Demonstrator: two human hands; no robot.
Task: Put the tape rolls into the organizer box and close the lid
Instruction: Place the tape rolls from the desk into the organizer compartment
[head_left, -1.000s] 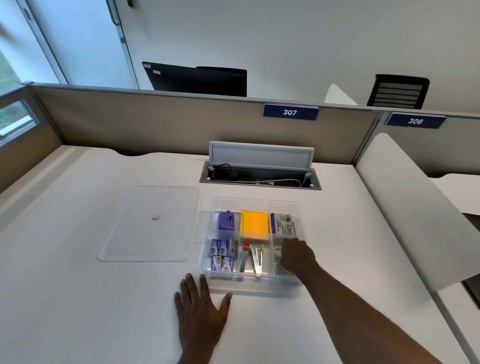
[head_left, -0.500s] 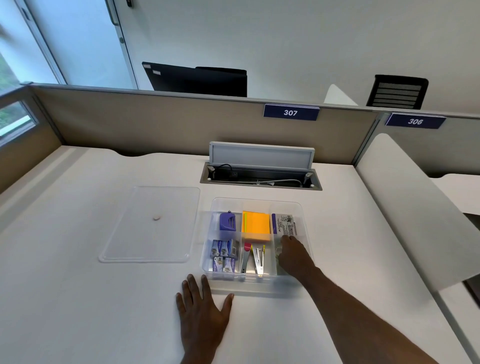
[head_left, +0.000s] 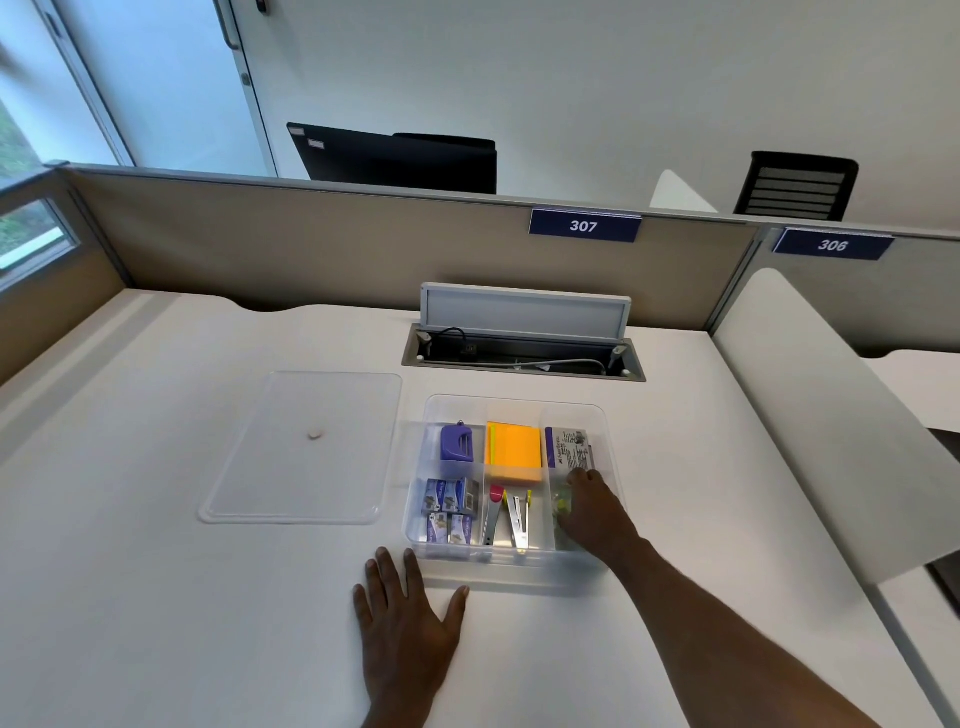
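Right hand (head_left: 597, 512) sits in the organizer box's (head_left: 615, 441) near-right compartment over a tape roll (head_left: 562, 503), grip unclear, left hand (head_left: 408, 631) flat and open on the table (head_left: 156, 597); seat rolls low so the lid (head_left: 306, 447), lying left, closes flush.

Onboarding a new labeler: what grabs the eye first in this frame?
The clear organizer box at the desk's centre, its orange notepad brightest in the middle back section. The right hand reaches into the box's right section, while the left hand lies flat in front. The clear lid lies left of the box.
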